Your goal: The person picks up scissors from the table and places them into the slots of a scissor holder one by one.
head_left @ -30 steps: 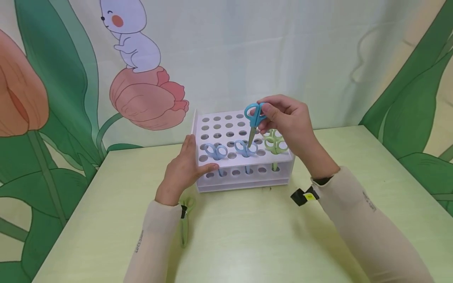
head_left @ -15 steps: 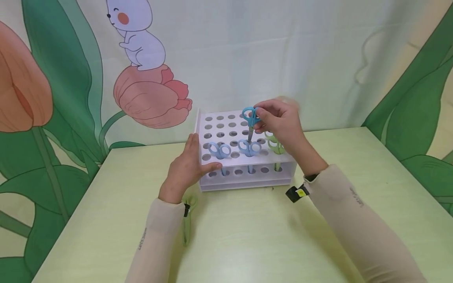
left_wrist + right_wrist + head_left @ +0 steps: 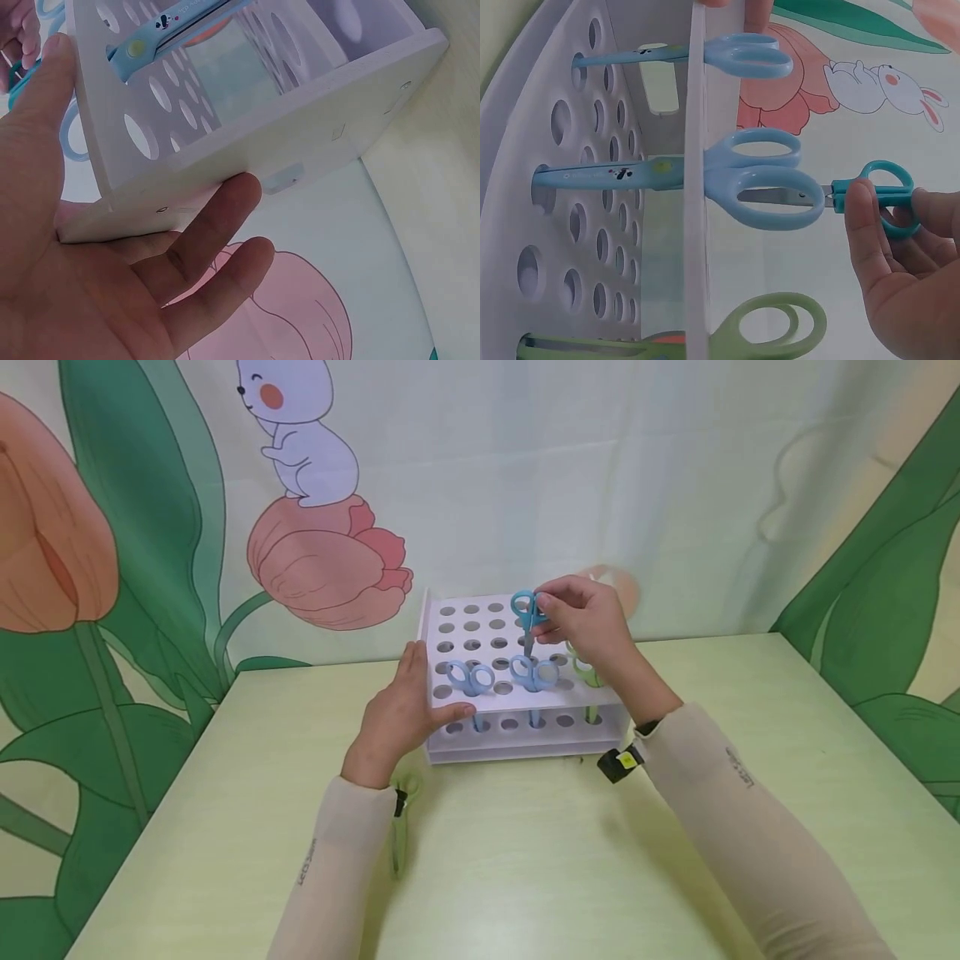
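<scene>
My right hand [image 3: 588, 618] pinches teal scissors [image 3: 527, 608] by the handles, blades pointing down above the white holed rack [image 3: 525, 748]. Their tip is behind the light blue scissors [image 3: 533, 679] in the front row; whether it enters a hole is hidden. In the right wrist view the teal scissors [image 3: 847, 196] show a metal blade behind a light blue handle ring. My left hand [image 3: 397, 718] holds the rack's left side, thumb over the front edge, fingers along the outer wall [image 3: 232, 191]. Another light blue pair [image 3: 471, 680] and green scissors [image 3: 588, 675] stand in the rack.
Green scissors [image 3: 399, 852] lie on the light table [image 3: 510, 877] beside my left wrist. Behind the rack hangs a curtain [image 3: 480, 460] printed with flowers and a white animal. Several rack holes hold nothing.
My right hand has lowered the teal scissors toward the rack, bringing the blade down behind the light blue pair. The left hand keeps its place on the rack. The head view has shifted slightly.
</scene>
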### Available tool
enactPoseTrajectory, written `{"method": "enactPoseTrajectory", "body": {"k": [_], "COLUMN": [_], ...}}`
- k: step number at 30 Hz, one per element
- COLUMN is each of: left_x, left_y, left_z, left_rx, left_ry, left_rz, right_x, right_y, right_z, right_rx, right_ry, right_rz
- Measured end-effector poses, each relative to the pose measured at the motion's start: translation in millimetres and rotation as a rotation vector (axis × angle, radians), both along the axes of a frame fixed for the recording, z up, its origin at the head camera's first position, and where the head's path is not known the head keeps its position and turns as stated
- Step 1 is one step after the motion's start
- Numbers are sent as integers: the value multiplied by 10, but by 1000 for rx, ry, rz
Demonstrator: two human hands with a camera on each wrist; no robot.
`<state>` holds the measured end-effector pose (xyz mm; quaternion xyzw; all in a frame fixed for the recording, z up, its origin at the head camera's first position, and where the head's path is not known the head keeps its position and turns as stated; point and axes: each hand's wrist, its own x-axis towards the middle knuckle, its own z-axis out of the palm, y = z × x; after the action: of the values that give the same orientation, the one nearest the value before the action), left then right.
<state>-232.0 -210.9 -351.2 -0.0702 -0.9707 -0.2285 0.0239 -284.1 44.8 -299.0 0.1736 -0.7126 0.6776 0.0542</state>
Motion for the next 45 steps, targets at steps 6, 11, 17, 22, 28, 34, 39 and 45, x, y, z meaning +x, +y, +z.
{"method": "enactPoseTrajectory", "body": {"k": [6,11,17,22,28,34,39,45], "left_x": [2,-6,-15,-11,-12,-14,-16,-10], "left_y": [-3,-3,-4,-2,-1,1,2,9], "left_z": [5,-6,-10,-13,-10,-7,-6,3], "left_rx": [0,-6,-14,-8,-8,-3,-7,-12], "left_ry": [-1,1,8,10,8,7,-2,-13], "left_rz": [3,5,1,4,4,3,8,13], "right_x": [-58,-69,-88,-121,-138,-148,-160,-153], "right_y": [-42,-53,-45,-50,-95,-133,-154,-146], "right_z": [-25,-38,-29,-42,-40,-11,3,26], "right_rx": [103,319,515,626,690,730,754,810], "right_ry": [-30,-78,-127,-134,-157,-165,-170,-182], "right_rz": [-22,-115,-113,-74,-80,-91,-78,-58]}}
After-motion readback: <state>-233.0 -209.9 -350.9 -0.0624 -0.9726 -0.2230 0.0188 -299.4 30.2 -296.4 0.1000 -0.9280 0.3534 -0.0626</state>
